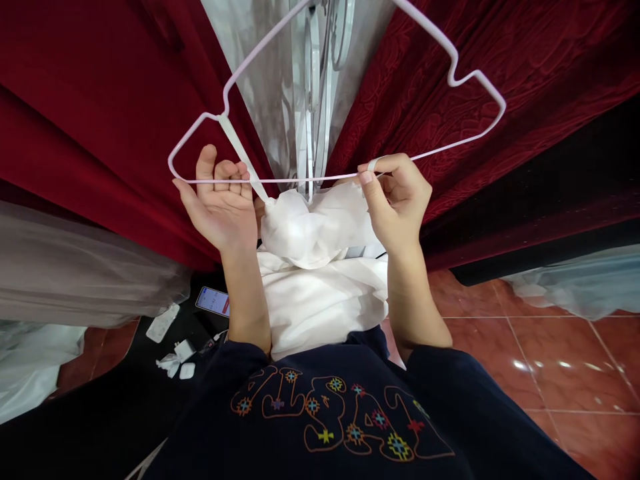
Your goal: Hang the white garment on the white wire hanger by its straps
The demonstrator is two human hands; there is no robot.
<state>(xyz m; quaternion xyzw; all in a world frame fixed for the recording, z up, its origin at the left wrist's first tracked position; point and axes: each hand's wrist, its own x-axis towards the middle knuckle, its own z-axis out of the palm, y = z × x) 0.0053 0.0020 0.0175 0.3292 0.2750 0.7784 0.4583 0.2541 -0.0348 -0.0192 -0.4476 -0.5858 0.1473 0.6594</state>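
Note:
A pale lilac clothes hanger [273, 38] hangs in front of me, its thin lower bar running level across both hands. Below it is a white garment [320, 220] with a sheer, gathered top; its lower fabric lies over my lap. One narrow white strap [240, 150] of the garment loops over the left notch of the hanger. My left hand [223, 203] is palm up with fingers apart, behind and against the bar by the left corner. With thumb and forefinger, my right hand [397, 200] pinches the other white strap [373, 165] at the bar.
Dark red garments [115, 127] hang on the left, with patterned red fabric [500, 53] on the right. Other white hangers [313, 60] hang behind. A lit phone [213, 301], a white charger [184, 350] and a small white case [187, 371] lie on a black surface. Red tiles [555, 360] cover the floor.

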